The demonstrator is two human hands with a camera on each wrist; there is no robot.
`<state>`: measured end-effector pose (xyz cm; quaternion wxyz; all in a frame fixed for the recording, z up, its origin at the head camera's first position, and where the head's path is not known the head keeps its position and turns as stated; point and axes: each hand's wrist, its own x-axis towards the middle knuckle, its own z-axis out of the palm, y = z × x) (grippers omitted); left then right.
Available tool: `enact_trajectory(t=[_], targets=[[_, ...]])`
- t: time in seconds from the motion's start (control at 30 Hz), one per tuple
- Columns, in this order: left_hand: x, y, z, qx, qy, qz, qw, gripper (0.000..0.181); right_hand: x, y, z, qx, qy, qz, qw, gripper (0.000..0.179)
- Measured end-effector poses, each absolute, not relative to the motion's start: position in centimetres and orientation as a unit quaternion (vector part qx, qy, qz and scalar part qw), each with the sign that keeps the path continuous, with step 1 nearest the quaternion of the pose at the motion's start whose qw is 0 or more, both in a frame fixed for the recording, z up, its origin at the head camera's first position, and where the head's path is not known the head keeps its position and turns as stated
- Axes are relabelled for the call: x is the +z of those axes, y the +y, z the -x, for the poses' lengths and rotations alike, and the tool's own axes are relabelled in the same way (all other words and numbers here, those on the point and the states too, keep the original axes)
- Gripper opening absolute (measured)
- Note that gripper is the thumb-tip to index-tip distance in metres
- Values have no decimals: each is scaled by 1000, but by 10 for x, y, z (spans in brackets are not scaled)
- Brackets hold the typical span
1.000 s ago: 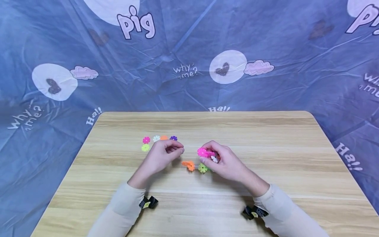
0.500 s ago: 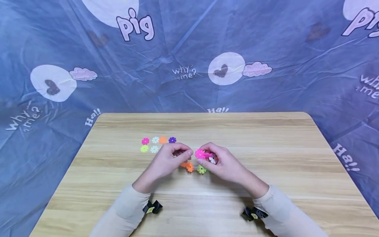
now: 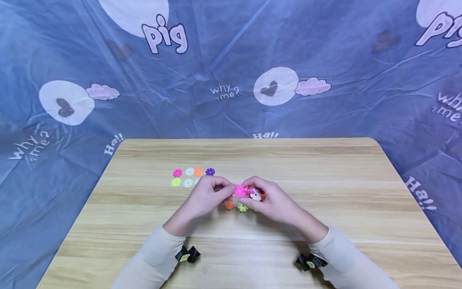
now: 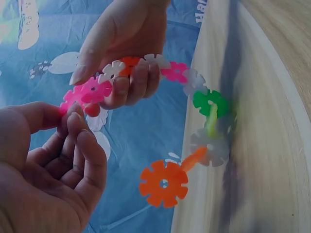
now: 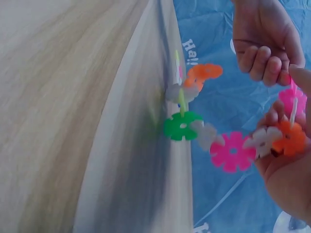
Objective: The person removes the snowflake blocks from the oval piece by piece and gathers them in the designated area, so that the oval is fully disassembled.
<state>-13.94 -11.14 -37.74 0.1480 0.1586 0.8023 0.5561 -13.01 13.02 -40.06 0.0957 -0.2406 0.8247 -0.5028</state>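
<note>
In the head view my left hand (image 3: 207,196) and my right hand (image 3: 272,198) meet over the table. Curled round part of a chain of slotted plastic flower discs (image 4: 210,103), my right hand holds it near its pink end. With thumb and forefinger my left hand pinches a pink flower disc (image 4: 73,98), which meets another pink disc (image 4: 98,90) at the chain's end. From the right hand the chain hangs in a curve through orange, white, pink and green discs to an orange disc (image 4: 164,183) at its far end. Part of it is hidden by the right hand's fingers.
Beyond the left hand, loose flower discs lie in two rows on the wooden table (image 3: 325,168), among them a pink disc (image 3: 177,173), a yellow-green disc (image 3: 175,182) and a purple disc (image 3: 210,171). A blue printed cloth (image 3: 202,108) hangs behind the table.
My left hand has moved right, from beside the loose discs to the chain's pink end. The right hand, holding the chain, has shifted only slightly.
</note>
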Motion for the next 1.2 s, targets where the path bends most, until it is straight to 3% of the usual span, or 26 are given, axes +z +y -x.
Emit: enact_trajectory(t=[0.43,0.73,1.2], targets=[[-381,-116,139,591,782,-137,144,19,-415,132,137,-579,770,229,140,20],[-385,-107,137,603,769,-124,175,23,-416,127,133,-544,798,235,107,17],[-387,-104,134,609,761,-140,175,27,-411,128,132,-509,815,267,67,15]])
